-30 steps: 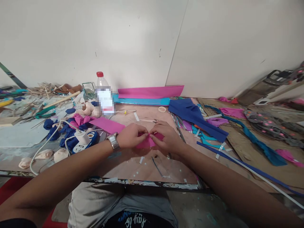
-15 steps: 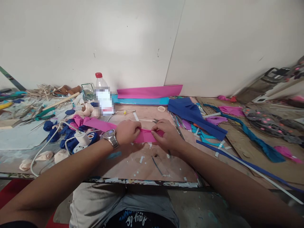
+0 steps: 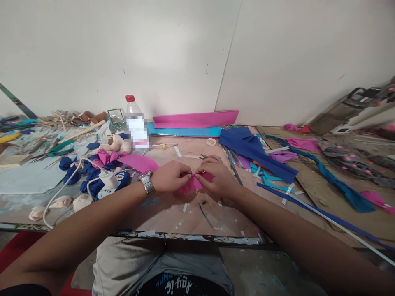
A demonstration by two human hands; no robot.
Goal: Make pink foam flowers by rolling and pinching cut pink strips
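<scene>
Both my hands meet at the middle of the table over a pink strip of soft sheet [image 3: 139,161] that runs off to the left. My left hand [image 3: 169,176], a metal watch on its wrist, pinches the strip's gathered end. My right hand [image 3: 217,177] pinches the same pink fold from the other side, fingertips almost touching the left ones. The pinched part is bunched up between the fingers and partly hidden by them.
A plastic bottle [image 3: 135,123] with a red cap stands at the back. Pink and blue sheets [image 3: 195,119] lean on the wall. Dark blue cloth [image 3: 253,150], blue strips [image 3: 324,216], a white power strip [image 3: 106,181], cream foam roses [image 3: 60,202] and scissors [image 3: 55,150] lie around.
Half a second ago my hands held the pink strip stretched flat between them; now they have come together and the strip is bunched into a fold at my fingertips.
</scene>
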